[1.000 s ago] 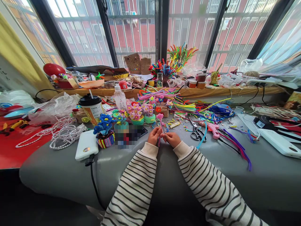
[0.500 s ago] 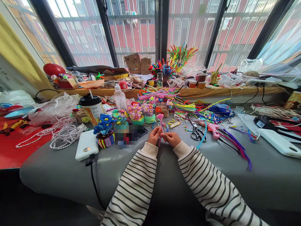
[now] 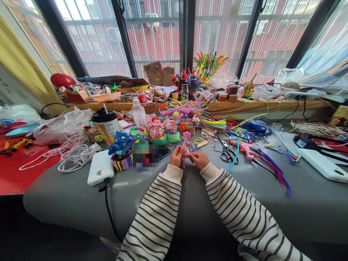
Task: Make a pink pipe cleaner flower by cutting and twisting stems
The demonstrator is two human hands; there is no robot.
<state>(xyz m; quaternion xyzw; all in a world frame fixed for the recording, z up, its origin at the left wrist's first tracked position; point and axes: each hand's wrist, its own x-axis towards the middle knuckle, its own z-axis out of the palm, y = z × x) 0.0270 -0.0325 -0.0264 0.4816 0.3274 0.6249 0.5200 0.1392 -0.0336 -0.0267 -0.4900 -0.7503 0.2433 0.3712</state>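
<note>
A pink pipe cleaner flower (image 3: 186, 135) stands upright over the grey table, its looped head above my fingers and its stem end hanging below them. My left hand (image 3: 177, 156) is closed round the stem from the left. Close beside it, my right hand (image 3: 199, 160) is pinched shut at the stem's right side. A thin strand seems to show at the right fingertips, too small to make out. To the right of my hands lie black-handled scissors (image 3: 227, 151) and a pink hot glue gun (image 3: 247, 150).
Pipe cleaner flower pots (image 3: 123, 160) stand at the left, near a white power bank (image 3: 100, 168) with a cable and a lidded cup (image 3: 106, 127). Behind lie bundled pipe cleaners (image 3: 214, 123). Purple pipe cleaners (image 3: 280, 174) and a white device (image 3: 324, 165) are at the right.
The flower head has shifted slightly to the right and looks a little more turned. Both hands stay in nearly the same place, their fingers slightly moved.
</note>
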